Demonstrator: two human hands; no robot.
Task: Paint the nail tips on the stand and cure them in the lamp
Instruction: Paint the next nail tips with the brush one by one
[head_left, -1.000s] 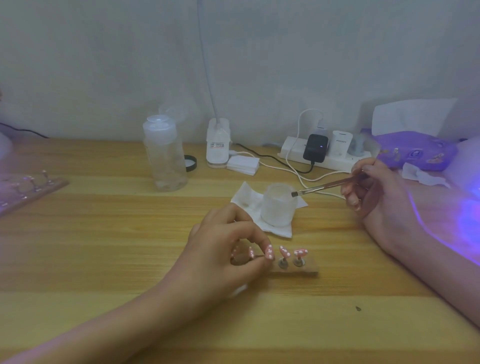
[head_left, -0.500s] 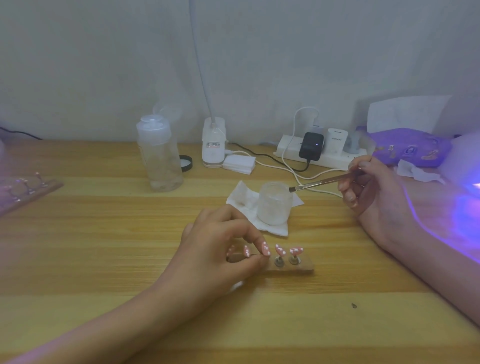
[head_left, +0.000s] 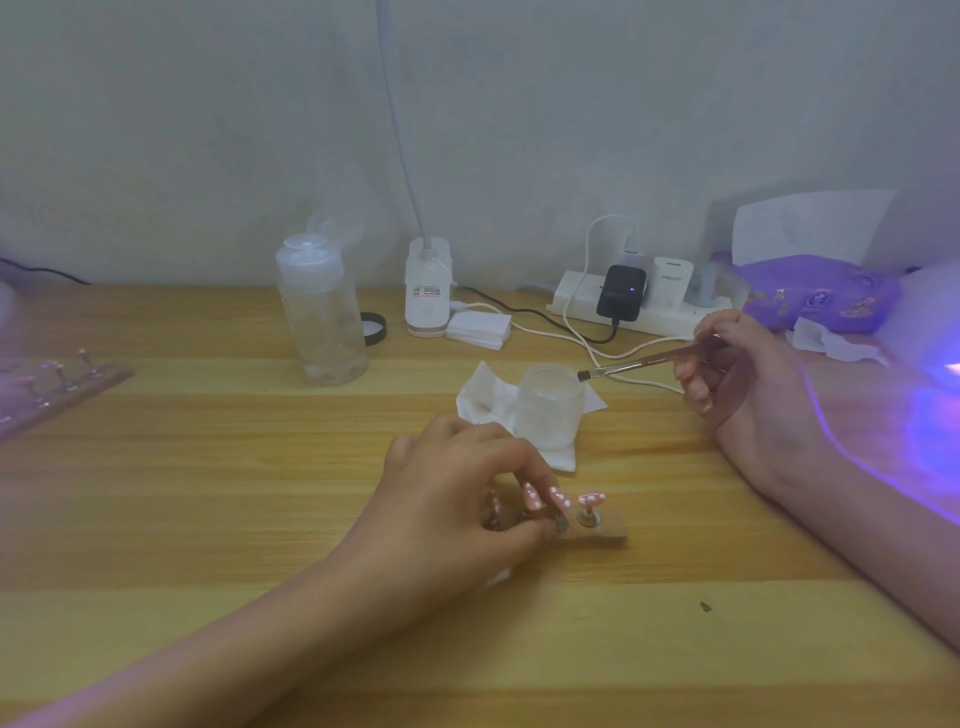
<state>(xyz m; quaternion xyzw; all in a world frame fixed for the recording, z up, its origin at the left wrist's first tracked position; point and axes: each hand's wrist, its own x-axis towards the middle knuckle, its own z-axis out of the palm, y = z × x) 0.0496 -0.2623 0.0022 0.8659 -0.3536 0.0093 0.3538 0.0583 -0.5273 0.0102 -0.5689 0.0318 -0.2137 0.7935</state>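
Head cam: left hand (head_left: 457, 499) pinches small wooden nail-tip stand (head_left: 608, 531), right hand (head_left: 743, 374) grips thin flat brush (head_left: 634, 366); brace the stand, dab lightly.

The wooden table (head_left: 208, 519) runs back to the wall. Along its back edge stand a clear bottle (head_left: 322, 332), a small black-rimmed lid (head_left: 375, 329), a white lamp base (head_left: 427, 291), a stack of white pads (head_left: 478, 328), a power strip (head_left: 639, 312) and, toward the right edge, a purple pack (head_left: 821, 291). Near the middle lies a white tissue (head_left: 485, 400), and just in front of it is the stand (head_left: 608, 530). A pegged wooden strip (head_left: 62, 384) sits at the left edge.
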